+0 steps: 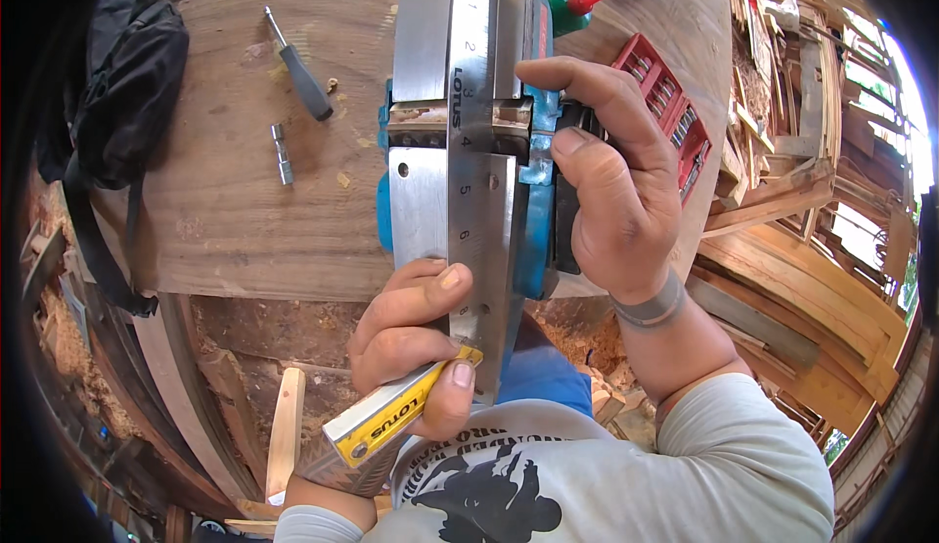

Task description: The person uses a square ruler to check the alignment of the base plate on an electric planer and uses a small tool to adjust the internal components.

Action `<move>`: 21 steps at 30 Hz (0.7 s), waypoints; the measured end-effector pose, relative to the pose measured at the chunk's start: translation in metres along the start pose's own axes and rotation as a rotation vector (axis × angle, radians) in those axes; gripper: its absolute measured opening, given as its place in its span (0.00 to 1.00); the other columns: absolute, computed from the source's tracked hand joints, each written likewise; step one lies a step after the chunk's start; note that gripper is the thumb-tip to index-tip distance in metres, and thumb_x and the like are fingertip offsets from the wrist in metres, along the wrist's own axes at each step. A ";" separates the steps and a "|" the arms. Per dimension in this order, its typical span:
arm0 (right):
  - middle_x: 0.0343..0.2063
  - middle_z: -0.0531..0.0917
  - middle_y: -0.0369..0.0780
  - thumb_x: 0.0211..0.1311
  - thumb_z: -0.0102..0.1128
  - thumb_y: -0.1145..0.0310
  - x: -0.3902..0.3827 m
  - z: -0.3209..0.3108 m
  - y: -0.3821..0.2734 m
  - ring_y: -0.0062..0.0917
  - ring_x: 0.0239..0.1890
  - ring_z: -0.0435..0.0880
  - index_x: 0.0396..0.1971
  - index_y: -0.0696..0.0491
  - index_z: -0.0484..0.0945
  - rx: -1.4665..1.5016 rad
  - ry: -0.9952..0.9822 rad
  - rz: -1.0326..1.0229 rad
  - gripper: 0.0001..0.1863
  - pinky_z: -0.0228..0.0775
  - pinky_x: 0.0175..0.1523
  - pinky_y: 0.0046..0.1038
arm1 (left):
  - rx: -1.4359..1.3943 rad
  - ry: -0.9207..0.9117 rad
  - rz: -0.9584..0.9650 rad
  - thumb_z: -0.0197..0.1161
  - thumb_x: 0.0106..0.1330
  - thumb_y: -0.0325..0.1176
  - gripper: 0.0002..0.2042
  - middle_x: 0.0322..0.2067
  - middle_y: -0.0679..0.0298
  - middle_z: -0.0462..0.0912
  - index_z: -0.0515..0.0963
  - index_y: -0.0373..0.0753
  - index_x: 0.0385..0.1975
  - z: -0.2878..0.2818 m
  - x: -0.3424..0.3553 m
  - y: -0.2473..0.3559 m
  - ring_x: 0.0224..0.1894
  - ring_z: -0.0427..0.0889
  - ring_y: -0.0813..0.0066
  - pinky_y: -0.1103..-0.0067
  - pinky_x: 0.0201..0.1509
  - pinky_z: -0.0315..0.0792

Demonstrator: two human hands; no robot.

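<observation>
At twelve o'clock, upturned planer point(419, 201) under steel square point(468, 210); left hand point(406, 333) gripping square's yellow handle point(391, 416); right hand point(626, 196) half-open, planer's three-o'clock edge; slip into cutter slot point(416, 117) could nick it.

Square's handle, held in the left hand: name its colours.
The handle is yellow on one face, silvery on another; the head view shows it best.
</observation>
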State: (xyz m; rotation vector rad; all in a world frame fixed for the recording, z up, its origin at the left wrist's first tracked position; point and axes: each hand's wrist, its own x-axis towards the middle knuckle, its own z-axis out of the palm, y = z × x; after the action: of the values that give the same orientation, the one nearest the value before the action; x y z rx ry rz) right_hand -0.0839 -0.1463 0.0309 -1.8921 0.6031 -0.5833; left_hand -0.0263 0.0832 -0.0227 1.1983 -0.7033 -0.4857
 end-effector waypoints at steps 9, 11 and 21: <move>0.49 0.83 0.41 0.67 0.58 0.78 -0.001 0.001 -0.003 0.25 0.50 0.79 0.56 0.58 0.89 0.029 0.014 0.034 0.20 0.72 0.59 0.27 | 0.028 -0.041 -0.018 0.68 0.63 0.28 0.07 0.61 0.40 0.86 0.78 0.36 0.37 -0.006 -0.001 0.001 0.59 0.89 0.40 0.50 0.67 0.82; 0.49 0.83 0.41 0.65 0.58 0.78 -0.001 0.000 -0.007 0.26 0.51 0.79 0.56 0.58 0.89 0.019 0.004 0.098 0.21 0.72 0.59 0.27 | 0.022 -0.044 -0.020 0.68 0.63 0.28 0.08 0.62 0.40 0.86 0.78 0.36 0.37 -0.007 -0.002 0.000 0.60 0.88 0.39 0.51 0.67 0.82; 0.50 0.84 0.42 0.62 0.57 0.78 0.000 0.001 -0.002 0.27 0.52 0.79 0.56 0.58 0.89 0.039 -0.002 0.026 0.23 0.72 0.61 0.27 | -0.007 -0.037 -0.041 0.68 0.62 0.28 0.08 0.61 0.40 0.87 0.78 0.36 0.37 -0.007 -0.004 0.003 0.62 0.88 0.39 0.49 0.71 0.81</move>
State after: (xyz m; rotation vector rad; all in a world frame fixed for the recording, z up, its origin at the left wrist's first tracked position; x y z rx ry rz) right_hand -0.0832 -0.1450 0.0320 -1.8455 0.6105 -0.5722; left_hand -0.0241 0.0918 -0.0224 1.2018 -0.7089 -0.5449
